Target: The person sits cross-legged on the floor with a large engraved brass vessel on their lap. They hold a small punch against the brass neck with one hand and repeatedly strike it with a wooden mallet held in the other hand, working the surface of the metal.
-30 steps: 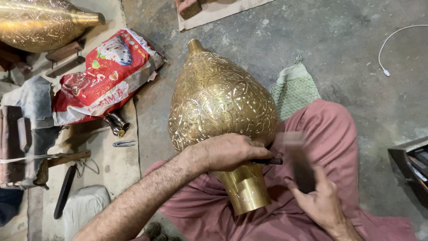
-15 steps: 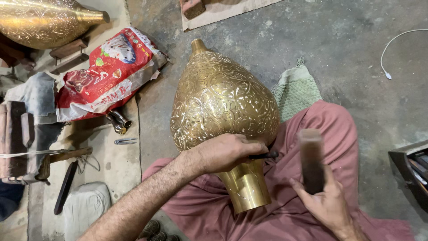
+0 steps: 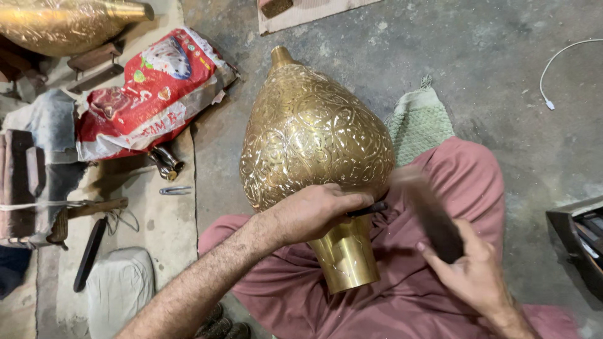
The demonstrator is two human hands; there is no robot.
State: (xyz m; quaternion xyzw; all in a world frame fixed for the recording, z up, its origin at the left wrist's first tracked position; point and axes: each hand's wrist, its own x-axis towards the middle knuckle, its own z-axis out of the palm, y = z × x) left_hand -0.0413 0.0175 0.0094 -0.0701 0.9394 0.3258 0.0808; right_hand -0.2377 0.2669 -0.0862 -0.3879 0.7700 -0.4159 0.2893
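Note:
A large engraved brass vessel (image 3: 314,132) lies across my lap, its narrow tip pointing away and its plain open neck toward me. My left hand (image 3: 320,212) rests on the vessel's lower body and grips a thin dark chisel (image 3: 369,209) held against the metal. My right hand (image 3: 468,271) holds a dark hammer (image 3: 427,210), motion-blurred, with its head close to the chisel's end. My legs in reddish trousers (image 3: 440,182) support the vessel.
A red and white sack (image 3: 147,94) lies on the floor to the left. Another brass vessel (image 3: 66,22) sits at top left. A green woven cloth (image 3: 419,122) is beside my knee. A white cable (image 3: 556,69) lies at right, a dark box (image 3: 581,242) at the right edge.
My right hand has raised the hammer and swung it toward the chisel. The left hand stays on the vessel with the chisel.

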